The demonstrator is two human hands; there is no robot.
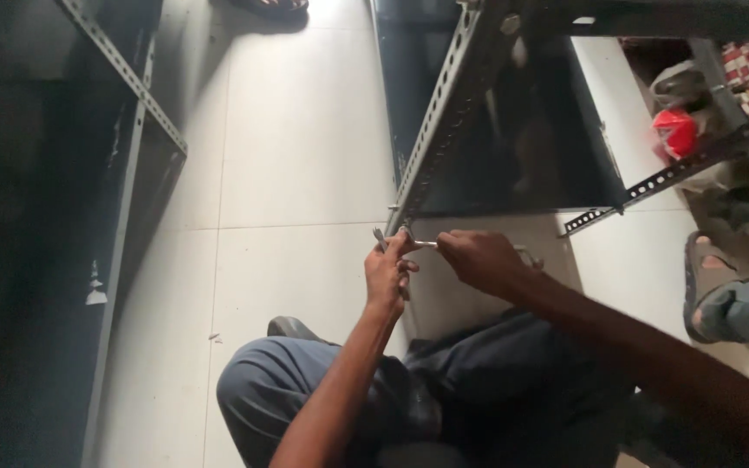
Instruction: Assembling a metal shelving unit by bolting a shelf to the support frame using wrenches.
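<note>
Head view: the left hand pinches a small wrench at the lower corner of a slotted metal rack post — the right hand, just beside it, grips a thin metal tool over the tiled floor.

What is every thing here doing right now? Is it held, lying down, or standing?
Left hand: fingers closed on a small spanner at the rack corner.
Right hand: closed on a thin metal tool.
Slotted angle post: slanting, joined to the dark shelf panel.
Second rack: untouched.
Sandalled foot: resting on the floor.
</note>
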